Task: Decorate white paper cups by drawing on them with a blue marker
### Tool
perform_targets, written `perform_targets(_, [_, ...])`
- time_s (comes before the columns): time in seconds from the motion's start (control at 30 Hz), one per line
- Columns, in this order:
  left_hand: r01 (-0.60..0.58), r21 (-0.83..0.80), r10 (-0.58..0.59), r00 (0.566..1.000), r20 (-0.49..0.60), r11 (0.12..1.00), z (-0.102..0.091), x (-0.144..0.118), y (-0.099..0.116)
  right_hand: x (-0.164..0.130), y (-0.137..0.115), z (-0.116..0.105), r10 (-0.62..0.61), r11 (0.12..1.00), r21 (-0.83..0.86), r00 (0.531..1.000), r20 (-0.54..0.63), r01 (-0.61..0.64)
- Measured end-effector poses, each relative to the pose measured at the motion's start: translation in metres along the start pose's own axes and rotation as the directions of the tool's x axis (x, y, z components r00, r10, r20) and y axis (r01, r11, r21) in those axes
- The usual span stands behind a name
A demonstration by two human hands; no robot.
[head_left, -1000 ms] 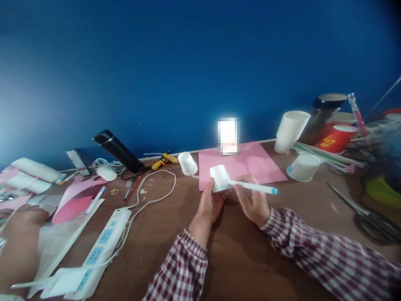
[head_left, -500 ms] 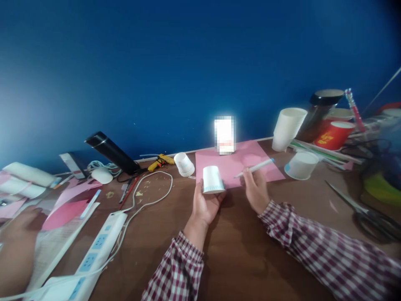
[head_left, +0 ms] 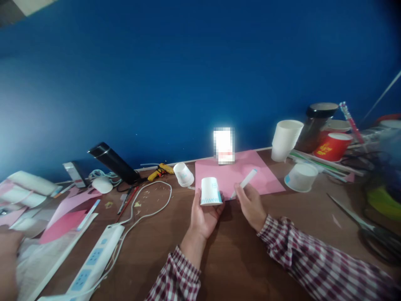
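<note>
A white paper cup (head_left: 210,190) is held upside down, rim low, in my left hand (head_left: 205,217), with the thumb and fingers round its lower sides. Blue zigzag marks run along its rim, and more blue lines show on its side. My right hand (head_left: 250,204) pinches a white marker (head_left: 249,179) with a pale blue end, its tip slanting down toward the cup but apart from it. Behind both hands lies a sheet of pink paper (head_left: 263,177) on the brown table (head_left: 238,267). A bright, pixelated upright object (head_left: 224,146) stands on the paper's back part.
Left are small stacked cups (head_left: 184,174), a yellow tool (head_left: 160,171), a black flask (head_left: 112,161), a power strip (head_left: 94,259) with its cord, and another person's hand (head_left: 9,255). Right are stacked cups (head_left: 285,140), an overturned cup (head_left: 301,177), a red cup (head_left: 333,146) and scissors (head_left: 366,225).
The cup has turned in my left hand, bringing blue lines on its side into view. My right hand has moved closer to it, with the marker steeper. The other person's hand has shifted left.
</note>
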State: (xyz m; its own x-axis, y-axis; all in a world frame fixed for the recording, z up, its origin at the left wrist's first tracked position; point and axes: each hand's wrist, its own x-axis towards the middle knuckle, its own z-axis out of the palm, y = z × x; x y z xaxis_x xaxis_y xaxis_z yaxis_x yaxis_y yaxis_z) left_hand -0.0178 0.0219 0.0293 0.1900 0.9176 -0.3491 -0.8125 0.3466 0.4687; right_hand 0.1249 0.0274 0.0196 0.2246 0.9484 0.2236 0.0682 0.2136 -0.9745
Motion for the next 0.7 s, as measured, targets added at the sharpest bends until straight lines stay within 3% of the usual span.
perform_targets(0.7, [-0.002, 0.024, 0.003, 1.000, -0.022, 1.000, 0.0014, 0.0007, -0.0026, 0.0020, 0.0014, 0.0034, 0.018, 0.999, 0.033, 1.000, 0.010, -0.018])
